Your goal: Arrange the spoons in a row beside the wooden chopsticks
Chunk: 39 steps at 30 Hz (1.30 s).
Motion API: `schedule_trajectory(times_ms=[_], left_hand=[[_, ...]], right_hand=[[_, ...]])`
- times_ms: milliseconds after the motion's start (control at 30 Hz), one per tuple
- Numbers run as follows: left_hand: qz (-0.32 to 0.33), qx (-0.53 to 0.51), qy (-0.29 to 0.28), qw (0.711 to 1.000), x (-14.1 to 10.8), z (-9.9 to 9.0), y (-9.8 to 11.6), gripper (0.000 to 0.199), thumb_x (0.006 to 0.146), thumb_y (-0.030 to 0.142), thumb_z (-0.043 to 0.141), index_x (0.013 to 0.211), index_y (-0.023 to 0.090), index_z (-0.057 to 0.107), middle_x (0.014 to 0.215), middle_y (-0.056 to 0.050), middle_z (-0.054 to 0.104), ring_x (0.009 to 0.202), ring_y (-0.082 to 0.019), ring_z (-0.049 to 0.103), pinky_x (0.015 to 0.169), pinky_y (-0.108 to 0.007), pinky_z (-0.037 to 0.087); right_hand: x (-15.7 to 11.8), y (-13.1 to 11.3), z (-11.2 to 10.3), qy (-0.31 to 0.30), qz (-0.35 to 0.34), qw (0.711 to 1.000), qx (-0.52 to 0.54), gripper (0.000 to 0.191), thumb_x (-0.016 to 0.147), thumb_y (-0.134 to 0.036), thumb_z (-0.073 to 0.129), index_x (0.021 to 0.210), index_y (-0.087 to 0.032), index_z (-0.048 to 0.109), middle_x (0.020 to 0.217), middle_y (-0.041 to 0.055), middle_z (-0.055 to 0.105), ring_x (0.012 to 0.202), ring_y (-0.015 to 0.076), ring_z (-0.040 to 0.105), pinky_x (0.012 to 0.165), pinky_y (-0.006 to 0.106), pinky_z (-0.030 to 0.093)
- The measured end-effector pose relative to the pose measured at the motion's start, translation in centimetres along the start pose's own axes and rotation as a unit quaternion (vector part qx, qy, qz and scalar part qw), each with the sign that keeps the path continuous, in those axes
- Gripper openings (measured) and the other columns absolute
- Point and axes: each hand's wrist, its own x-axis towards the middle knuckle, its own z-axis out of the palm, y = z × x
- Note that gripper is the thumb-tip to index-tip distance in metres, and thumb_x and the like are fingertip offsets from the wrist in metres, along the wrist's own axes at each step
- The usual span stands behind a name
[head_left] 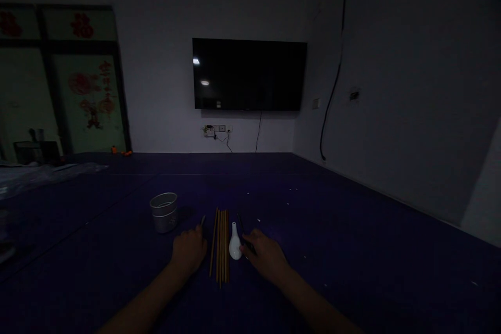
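Between my hands lies a row of several wooden chopsticks [221, 250], roughly side by side and pointing away from me. A white soup spoon [235, 246] rests just right of them, handle to the far side. My left hand [190, 248] is closed left of the chopsticks; a thin greyish utensil handle [203, 219] pokes out past its fingers, the rest hidden. My right hand [266, 255] pinches a slim dark utensil [241, 223] beside the spoon, its fingertips close to the bowl; whether they touch it I cannot tell. A metal cup [164, 213] stands upright beyond my left hand.
The dark blue table [352, 255] stretches to the wall, with small white scraps [259, 220] scattered on it. Clear plastic sheeting [47, 175] lies at the left, with orange objects [114, 150] at the far edge. A television [250, 75] hangs on the wall.
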Motion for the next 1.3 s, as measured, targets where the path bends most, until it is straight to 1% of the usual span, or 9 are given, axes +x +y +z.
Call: schedule_trajectory(times_ms=[133, 233, 300, 400, 500, 633, 867, 1100, 1300], left_hand=[[0.018, -0.014, 0.023, 0.999, 0.0, -0.4, 0.1, 0.031, 0.088, 0.020, 0.037, 0.111, 0.011, 0.056, 0.095, -0.015, 0.068, 0.091, -0.026, 0.065, 0.076, -0.036, 0.049], [0.075, -0.061, 0.091, 0.991, -0.1, -0.4, 0.1, 0.038, 0.088, 0.019, 0.036, 0.122, 0.014, 0.051, 0.108, -0.013, 0.065, 0.098, -0.023, 0.061, 0.084, -0.035, 0.047], [0.131, -0.100, 0.143, 0.976, -0.3, 0.0, 0.2, 0.045, 0.088, 0.019, 0.037, 0.132, 0.017, 0.045, 0.111, -0.012, 0.063, 0.100, -0.021, 0.059, 0.087, -0.035, 0.047], [0.208, -0.148, 0.195, 0.947, -0.6, 1.1, 0.4, 0.053, 0.088, 0.019, 0.035, 0.141, 0.020, 0.034, 0.102, -0.009, 0.063, 0.095, -0.019, 0.059, 0.083, -0.032, 0.049], [0.289, -0.173, 0.217, 0.916, -1.0, 2.1, 0.9, 0.056, 0.090, 0.021, 0.032, 0.146, 0.021, 0.026, 0.097, -0.008, 0.062, 0.088, -0.018, 0.060, 0.079, -0.029, 0.052], [0.362, -0.163, 0.254, 0.882, -1.5, 2.9, 1.5, 0.058, 0.091, 0.020, 0.031, 0.148, 0.019, 0.020, 0.102, -0.011, 0.062, 0.091, -0.018, 0.061, 0.080, -0.030, 0.053], [0.372, -0.141, 0.311, 0.863, -1.3, 3.0, 1.6, 0.051, 0.092, 0.020, 0.035, 0.143, 0.017, 0.031, 0.087, -0.009, 0.063, 0.083, -0.018, 0.063, 0.072, -0.029, 0.054], [0.374, -0.161, 0.316, 0.857, -1.3, 2.2, 1.6, 0.045, 0.092, 0.032, 0.042, 0.135, 0.018, 0.040, 0.094, -0.010, 0.065, 0.084, -0.019, 0.062, 0.072, -0.031, 0.053], [0.358, -0.167, 0.308, 0.865, -1.3, 1.8, 1.3, 0.041, 0.091, 0.039, 0.046, 0.125, 0.017, 0.049, 0.096, -0.011, 0.066, 0.088, -0.020, 0.063, 0.077, -0.032, 0.053]], right_hand=[[0.0, -0.2, 0.0, 0.005, 0.007, 1.000, -0.009, 0.035, 0.092, -0.034, 0.044, 0.120, -0.022, 0.061, 0.106, 0.0091, 0.062, 0.097, 0.0213, 0.062, 0.078, 0.028, 0.043], [0.1, -0.4, -0.3, 0.038, 0.023, 0.999, -0.008, 0.035, 0.093, -0.034, 0.043, 0.120, -0.021, 0.061, 0.110, 0.0100, 0.061, 0.099, 0.0216, 0.061, 0.079, 0.028, 0.044], [0.1, -0.6, -0.6, 0.073, 0.017, 0.997, -0.004, 0.035, 0.094, -0.036, 0.040, 0.119, -0.021, 0.061, 0.112, 0.0096, 0.061, 0.099, 0.0206, 0.061, 0.080, 0.028, 0.043], [0.0, -1.0, -1.0, 0.109, -0.012, 0.994, 0.002, 0.036, 0.096, -0.039, 0.038, 0.113, -0.022, 0.065, 0.107, 0.0083, 0.066, 0.098, 0.0201, 0.060, 0.083, 0.028, 0.042], [-0.2, -1.5, -0.7, 0.110, -0.042, 0.992, 0.036, 0.035, 0.096, -0.041, 0.038, 0.104, -0.023, 0.068, 0.101, 0.0069, 0.069, 0.094, 0.0192, 0.062, 0.081, 0.028, 0.041], [-0.3, -1.8, 0.6, 0.108, -0.066, 0.983, 0.132, 0.044, 0.097, -0.044, 0.033, 0.083, -0.020, 0.067, 0.082, 0.0050, 0.070, 0.075, 0.0163, 0.062, 0.068, 0.025, 0.040], [-0.2, -2.6, 1.5, 0.161, -0.102, 0.930, 0.313, 0.051, 0.093, -0.057, 0.033, 0.064, -0.019, 0.053, 0.062, 0.0003, 0.057, 0.060, 0.0138, 0.052, 0.059, 0.024, 0.038], [-0.1, -2.7, 1.6, 0.216, -0.018, 0.887, 0.407, 0.050, 0.089, -0.063, 0.035, 0.063, -0.021, 0.046, 0.059, -0.0023, 0.049, 0.057, 0.0134, 0.046, 0.055, 0.025, 0.038], [0.4, -1.9, 1.6, 0.225, 0.003, 0.859, 0.460, 0.050, 0.087, -0.066, 0.037, 0.064, -0.022, 0.047, 0.057, -0.0025, 0.048, 0.053, 0.0135, 0.046, 0.052, 0.025, 0.038]])
